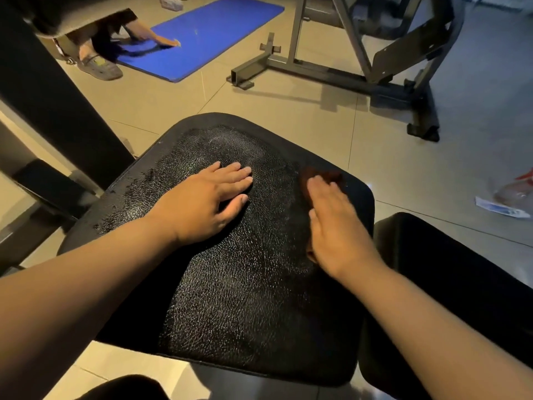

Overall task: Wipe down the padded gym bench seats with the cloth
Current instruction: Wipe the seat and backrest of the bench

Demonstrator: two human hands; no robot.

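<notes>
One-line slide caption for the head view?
Bench wipe-down: right hand presses brown cloth on black padded seat, left hand rests flat beside it.

The bench seat [230, 284] is covered in black leather-look vinyl with a pebbled grain, glossy where light catches it; along its far left edge the surface looks rough and flaked; the cloth [320, 173] is a dark reddish-brown fabric, too blurred to show its weave; the second pad [447, 269] to the right is black and duller, smooth in look; the floor [288, 111] is beige tile, smooth with a faint sheen and thin joints; the mat [207, 33] is blue, matt and foam-like; the machine frame [317, 67] is grey painted metal, matt.
</notes>
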